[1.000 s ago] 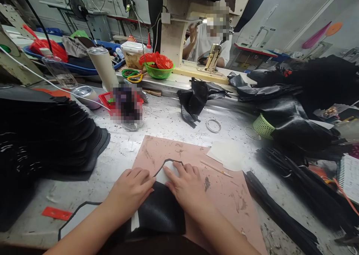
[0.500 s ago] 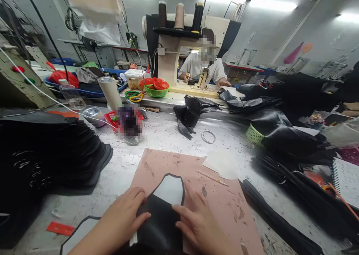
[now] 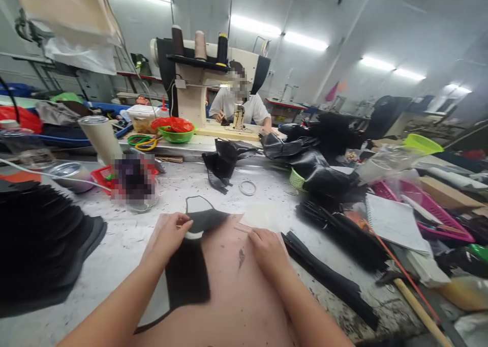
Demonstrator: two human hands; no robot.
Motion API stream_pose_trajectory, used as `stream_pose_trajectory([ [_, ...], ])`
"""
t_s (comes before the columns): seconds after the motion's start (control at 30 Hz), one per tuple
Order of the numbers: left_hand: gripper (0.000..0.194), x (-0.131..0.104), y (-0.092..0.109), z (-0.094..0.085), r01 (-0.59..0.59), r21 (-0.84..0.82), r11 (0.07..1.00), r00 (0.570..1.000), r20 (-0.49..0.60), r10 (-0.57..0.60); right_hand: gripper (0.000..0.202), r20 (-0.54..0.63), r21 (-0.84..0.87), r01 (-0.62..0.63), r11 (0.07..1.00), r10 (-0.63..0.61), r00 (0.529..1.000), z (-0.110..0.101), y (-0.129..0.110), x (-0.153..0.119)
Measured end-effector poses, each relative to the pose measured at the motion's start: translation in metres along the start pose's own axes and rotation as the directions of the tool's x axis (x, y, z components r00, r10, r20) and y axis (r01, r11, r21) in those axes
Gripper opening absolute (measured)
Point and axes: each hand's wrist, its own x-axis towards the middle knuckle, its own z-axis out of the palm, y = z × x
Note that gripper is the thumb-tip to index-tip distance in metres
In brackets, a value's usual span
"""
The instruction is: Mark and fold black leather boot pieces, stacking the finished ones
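Black panel (image 3: 209,219) with a pale tip is spanning the far left corner of the pink board (image 3: 244,298), the left hand (image 3: 172,236) pinching its near edge between thumb and fingers. Beside it, the right hand (image 3: 268,246) is holding curled fingers at a thin stick (image 3: 240,229) (gripping it or not, I can't tell), while beyond, a person (image 3: 260,108) in white is showing behind the sewing machine (image 3: 188,100).

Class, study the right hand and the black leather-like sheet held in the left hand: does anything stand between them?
Only a thin pale stick, beside the fingers of the right hand, pointing toward the black leather-like sheet. Otherwise just the flat pink board shows; nothing tall is visible there.
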Motion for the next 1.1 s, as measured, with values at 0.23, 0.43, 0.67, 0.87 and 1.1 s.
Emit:
stream_pose_trajectory([
  [0.23, 0.034, -0.013, 0.026, 0.025, -0.2, 0.224, 0.954, 0.949, -0.197, 0.245, 0.019, 0.032, 0.002, -0.048, 0.999, 0.048, 0.998, -0.003, 0.01, 0.008],
  [0.43, 0.024, -0.053, 0.021, 0.066, -0.629, 0.365, 0.686, 0.727, -0.037, 0.686, 0.022, 0.088, 0.009, -0.204, 0.979, 0.202, 0.975, -0.013, 0.024, -0.001],
  [0.67, 0.018, -0.085, 0.03, 0.096, -0.835, 0.368, 0.41, 0.498, 0.187, 0.847, 0.017, 0.091, 0.01, -0.604, 0.797, 0.6, 0.795, -0.05, 0.132, -0.022],
  [0.87, 0.022, -0.082, 0.083, 0.123, -0.94, 0.236, 0.248, 0.337, 0.51, 0.792, 0.015, 0.219, 0.139, -0.555, 0.82, 0.521, 0.825, -0.063, 0.132, -0.068],
  [1.1, 0.04, -0.072, 0.148, 0.192, -0.983, 0.141, 0.119, 0.18, 0.599, 0.78, 0.015, 0.217, 0.146, -0.613, 0.776, 0.58, 0.785, -0.06, 0.12, -0.086],
])
